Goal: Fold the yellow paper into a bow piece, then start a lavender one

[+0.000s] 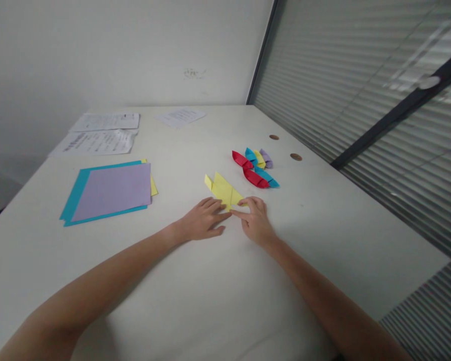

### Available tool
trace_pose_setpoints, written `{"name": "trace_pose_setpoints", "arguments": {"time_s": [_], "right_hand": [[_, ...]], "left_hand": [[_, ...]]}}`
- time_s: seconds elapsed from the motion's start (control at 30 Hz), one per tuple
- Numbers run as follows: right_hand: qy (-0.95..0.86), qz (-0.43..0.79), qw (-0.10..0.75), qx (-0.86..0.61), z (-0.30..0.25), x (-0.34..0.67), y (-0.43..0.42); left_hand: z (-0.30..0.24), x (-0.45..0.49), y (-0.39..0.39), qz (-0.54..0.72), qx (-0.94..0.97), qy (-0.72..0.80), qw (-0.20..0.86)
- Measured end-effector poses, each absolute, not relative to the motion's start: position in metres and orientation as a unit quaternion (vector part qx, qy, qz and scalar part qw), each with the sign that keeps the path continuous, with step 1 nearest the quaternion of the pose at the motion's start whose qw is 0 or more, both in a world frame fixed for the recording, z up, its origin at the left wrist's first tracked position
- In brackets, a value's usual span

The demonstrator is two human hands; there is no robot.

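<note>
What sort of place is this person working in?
Probably an office or meeting room: a long white table with round cable holes, a slatted blind along the right side, and printed sheets at the far end. The left hand and right hand press a yellow paper.

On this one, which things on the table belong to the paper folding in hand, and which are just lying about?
In hand:
- yellow paper, pressed down by the left hand and right hand
- folded coloured pieces just beyond it
- stack of coloured sheets, probably the supply

Lying about:
- printed sheets at the far edge
- brown round caps in the table
</note>
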State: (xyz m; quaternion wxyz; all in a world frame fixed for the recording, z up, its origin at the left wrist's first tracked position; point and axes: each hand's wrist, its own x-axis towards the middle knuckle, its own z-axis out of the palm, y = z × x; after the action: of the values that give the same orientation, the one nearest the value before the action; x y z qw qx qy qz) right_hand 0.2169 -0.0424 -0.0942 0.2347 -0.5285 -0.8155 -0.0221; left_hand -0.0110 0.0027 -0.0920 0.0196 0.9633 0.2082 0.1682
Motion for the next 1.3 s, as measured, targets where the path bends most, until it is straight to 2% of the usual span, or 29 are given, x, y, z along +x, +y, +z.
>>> {"name": "trace_pose_setpoints", "arguments": {"time_s": [0.37, 0.57, 0.83, 1.3], "right_hand": [[-0.804, -0.015, 0.235, -0.547, -0.0940, 0.2211, -0.0424], [-0.786, -0.006, 0.281, -0.551, -0.0947, 0.2257, -0.0416], [-0.816, 0.024, 0.218, -0.534, -0.0984, 0.2199, -0.0416], [-0.812, 0.011, 0.214, -0.543, -0.0967, 0.2160, -0.0426]], "left_hand": [[-0.0905, -0.0106, 0.0014, 0.145, 0.967, 0.210, -0.004], [-0.0858, -0.0094, -0.0002, 0.141, 0.968, 0.207, 0.021], [-0.0859, -0.0085, -0.0007, 0.152, 0.968, 0.200, 0.018], [-0.0868, -0.0087, -0.0006, 0.147, 0.968, 0.202, 0.019]]}}
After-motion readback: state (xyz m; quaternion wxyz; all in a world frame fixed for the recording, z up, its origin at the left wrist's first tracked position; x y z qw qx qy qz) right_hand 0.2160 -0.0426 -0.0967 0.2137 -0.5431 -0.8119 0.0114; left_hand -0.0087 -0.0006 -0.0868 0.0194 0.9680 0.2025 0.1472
